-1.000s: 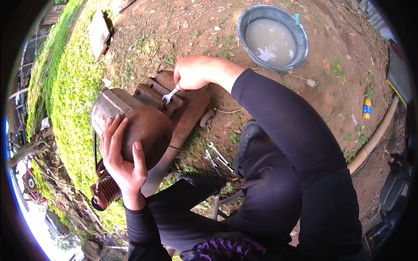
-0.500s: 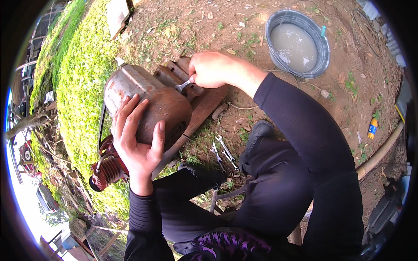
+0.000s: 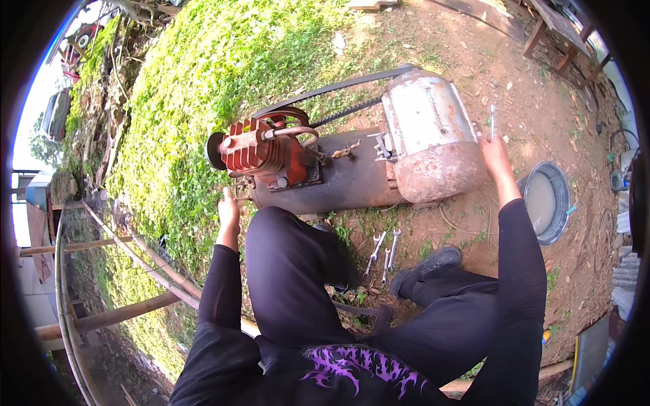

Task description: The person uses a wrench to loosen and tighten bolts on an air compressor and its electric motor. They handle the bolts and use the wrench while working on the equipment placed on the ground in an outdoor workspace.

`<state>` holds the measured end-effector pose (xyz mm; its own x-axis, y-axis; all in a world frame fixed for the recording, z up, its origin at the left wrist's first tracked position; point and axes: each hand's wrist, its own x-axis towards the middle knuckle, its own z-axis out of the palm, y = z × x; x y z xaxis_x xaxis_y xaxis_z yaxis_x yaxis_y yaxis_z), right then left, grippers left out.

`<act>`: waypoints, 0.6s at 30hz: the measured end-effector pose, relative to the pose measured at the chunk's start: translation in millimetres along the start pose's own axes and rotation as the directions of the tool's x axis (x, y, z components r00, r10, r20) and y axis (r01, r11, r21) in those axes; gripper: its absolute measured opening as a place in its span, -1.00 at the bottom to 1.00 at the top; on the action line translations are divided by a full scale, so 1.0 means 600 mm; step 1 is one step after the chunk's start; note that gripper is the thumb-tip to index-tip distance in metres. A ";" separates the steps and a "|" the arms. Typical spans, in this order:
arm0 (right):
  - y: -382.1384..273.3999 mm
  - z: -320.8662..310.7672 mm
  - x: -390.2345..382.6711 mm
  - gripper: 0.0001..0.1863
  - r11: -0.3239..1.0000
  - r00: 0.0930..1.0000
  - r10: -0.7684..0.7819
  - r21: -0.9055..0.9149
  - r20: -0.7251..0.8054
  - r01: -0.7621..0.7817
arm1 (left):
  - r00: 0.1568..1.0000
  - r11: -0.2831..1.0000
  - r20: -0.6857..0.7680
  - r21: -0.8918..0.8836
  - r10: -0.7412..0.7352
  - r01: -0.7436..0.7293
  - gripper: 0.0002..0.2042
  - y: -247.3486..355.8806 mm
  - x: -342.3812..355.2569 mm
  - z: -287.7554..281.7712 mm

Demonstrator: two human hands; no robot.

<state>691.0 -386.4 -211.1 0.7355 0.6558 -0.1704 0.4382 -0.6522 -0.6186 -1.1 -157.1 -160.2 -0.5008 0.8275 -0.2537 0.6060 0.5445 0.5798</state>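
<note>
An air compressor lies before me: a dark rusty tank [image 3: 325, 166], a red finned pump [image 3: 254, 145] on its left end and a worn silver-brown motor [image 3: 433, 128] on its right. A black belt [image 3: 338, 84] runs from the pump's wheel to the motor. Beside the motor's right side, my right hand [image 3: 497, 157] is closed on a wrench [image 3: 493, 122] that points upward. My left hand [image 3: 229, 215] is at the tank's left end, next to a small protruding fitting [image 3: 242, 198]. Its thumb points up; the other fingers are mostly hidden.
Several wrenches [image 3: 384, 256] lie on the ground between the tank and my right shoe [image 3: 430, 271]. To the right stands a basin [image 3: 547, 203] of cloudy water. Wooden poles [image 3: 145, 260] cross at the left, and leafy green plants [image 3: 196, 74] grow beyond the compressor.
The view has swung left, bringing the whole compressor into sight. My left hand has left the motor for the tank's left end. My right hand has drawn the wrench away from the motor's base.
</note>
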 end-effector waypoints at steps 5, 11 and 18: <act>0.007 0.029 -0.019 -0.46 0.960 0.991 0.086 -0.258 -0.098 -0.109 | 0.960 0.976 -0.213 -0.074 0.183 -0.203 -0.33 -0.028 0.009 0.123; 0.006 0.062 -0.059 -0.46 0.944 0.953 0.301 -0.139 -0.005 -0.299 | 0.949 0.515 -0.211 -0.855 -0.232 -0.064 -0.57 -0.006 0.079 0.171; 0.015 0.110 -0.103 -0.44 0.925 0.922 0.380 -0.004 -0.071 -0.381 | 0.996 0.343 -0.003 -0.939 -0.092 0.028 -0.66 0.062 0.145 0.181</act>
<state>615.3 -407.7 -256.9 0.8812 0.3305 -0.3379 0.1271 -0.8543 -0.5041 45.4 -49.8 -244.8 -0.5568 0.7733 -0.3034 -0.3869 0.0818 0.9185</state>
